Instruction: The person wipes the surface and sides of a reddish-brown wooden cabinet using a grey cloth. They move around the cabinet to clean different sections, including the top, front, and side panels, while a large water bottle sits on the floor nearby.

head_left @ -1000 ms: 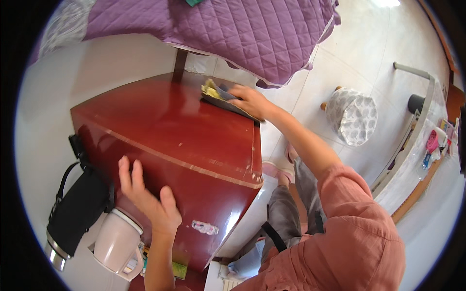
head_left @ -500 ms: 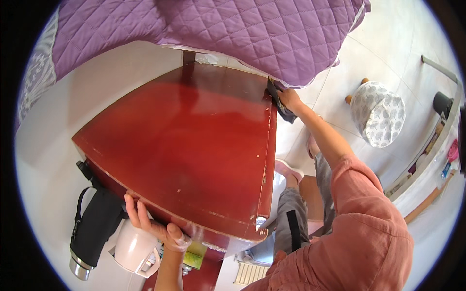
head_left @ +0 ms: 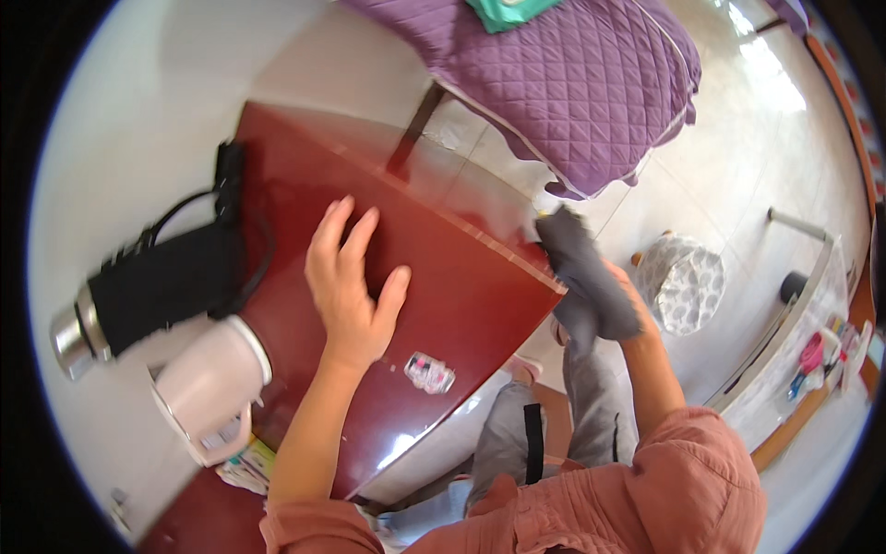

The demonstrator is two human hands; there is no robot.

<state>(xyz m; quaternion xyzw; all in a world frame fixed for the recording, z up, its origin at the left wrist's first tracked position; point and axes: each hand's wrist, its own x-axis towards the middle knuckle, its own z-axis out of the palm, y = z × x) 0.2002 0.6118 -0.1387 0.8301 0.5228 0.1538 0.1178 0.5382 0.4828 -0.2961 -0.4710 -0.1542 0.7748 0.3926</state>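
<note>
A dark grey cloth (head_left: 595,286), loosely bunched and blurred, hangs from my right hand (head_left: 635,300), which grips it beside the right corner of a red wooden cabinet (head_left: 461,314). Part of that hand is hidden behind the cloth. My left hand (head_left: 355,286) has its fingers spread in front of the cabinet's red front face; whether it touches the wood I cannot tell. Below and right of it, a small silvery fitting (head_left: 429,372) sits on that face. The cabinet's worn top edge runs diagonally beyond my fingers.
At the left are a black-sleeved flask (head_left: 166,286) and a pale pink jug (head_left: 208,379). A purple quilted cover (head_left: 572,92) with a green packet (head_left: 512,11) lies at the back. A patterned stool (head_left: 681,284) and a low rack (head_left: 775,323) stand on the right.
My left hand has left the cabinet's near edge and moved up before its front face. The right hand has drawn the cloth nearer. The view has shifted, showing more of the front face.
</note>
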